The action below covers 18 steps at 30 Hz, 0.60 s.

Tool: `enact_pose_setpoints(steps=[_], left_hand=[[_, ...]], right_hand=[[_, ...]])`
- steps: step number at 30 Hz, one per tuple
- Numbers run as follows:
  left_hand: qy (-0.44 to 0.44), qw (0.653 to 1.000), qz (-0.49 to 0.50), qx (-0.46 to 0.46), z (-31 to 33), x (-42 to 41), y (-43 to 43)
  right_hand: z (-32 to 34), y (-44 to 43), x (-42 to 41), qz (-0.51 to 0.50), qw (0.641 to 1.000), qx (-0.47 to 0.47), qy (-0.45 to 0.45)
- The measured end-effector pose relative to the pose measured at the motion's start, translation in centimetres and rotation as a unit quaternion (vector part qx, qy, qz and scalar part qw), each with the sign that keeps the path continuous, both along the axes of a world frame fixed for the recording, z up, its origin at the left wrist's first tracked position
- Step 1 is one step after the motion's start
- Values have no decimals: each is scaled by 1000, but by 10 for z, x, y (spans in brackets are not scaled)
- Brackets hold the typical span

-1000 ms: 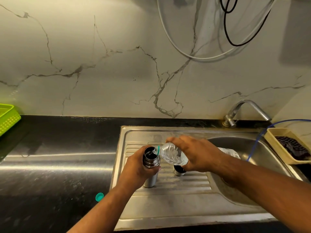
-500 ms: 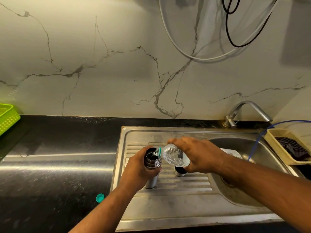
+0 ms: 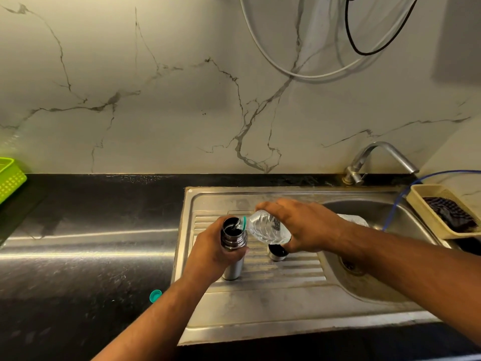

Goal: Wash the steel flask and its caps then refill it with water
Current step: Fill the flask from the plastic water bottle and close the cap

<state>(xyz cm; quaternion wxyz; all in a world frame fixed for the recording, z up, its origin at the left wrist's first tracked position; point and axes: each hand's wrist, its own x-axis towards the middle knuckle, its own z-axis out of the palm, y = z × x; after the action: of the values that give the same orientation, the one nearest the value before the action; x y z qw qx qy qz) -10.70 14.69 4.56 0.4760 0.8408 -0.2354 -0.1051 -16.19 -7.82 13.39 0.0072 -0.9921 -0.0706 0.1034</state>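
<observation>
The steel flask (image 3: 232,239) stands upright on the ribbed drainboard (image 3: 273,287) of the sink, its mouth uncovered. My left hand (image 3: 212,252) grips its body. My right hand (image 3: 304,225) holds a clear plastic water bottle (image 3: 265,227) tilted on its side, its mouth over the flask's opening, and water runs into the flask. A steel cap (image 3: 277,252) with a dark inside sits on the drainboard just right of the flask, partly hidden under the bottle. The bottle's small teal cap (image 3: 155,295) lies on the black counter to the left of the sink.
The sink bowl (image 3: 364,282) lies to the right, with a tap (image 3: 374,157) behind it and a thin blue hose (image 3: 398,204) hanging in. A beige tray (image 3: 421,204) with a dark cloth sits far right. A green basket (image 3: 11,178) stands at the left edge of the black counter (image 3: 78,256).
Both hands hold nearly the same pose. The bottle stays tipped over the flask and water keeps running into it.
</observation>
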Motion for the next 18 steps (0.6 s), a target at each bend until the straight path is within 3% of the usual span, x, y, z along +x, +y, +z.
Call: enact_pose_setpoints(steps=[18], left_hand=[[-10,999,0,42,3,2,2]], right_hand=[[4,3,4,-1,1000,-15,1]])
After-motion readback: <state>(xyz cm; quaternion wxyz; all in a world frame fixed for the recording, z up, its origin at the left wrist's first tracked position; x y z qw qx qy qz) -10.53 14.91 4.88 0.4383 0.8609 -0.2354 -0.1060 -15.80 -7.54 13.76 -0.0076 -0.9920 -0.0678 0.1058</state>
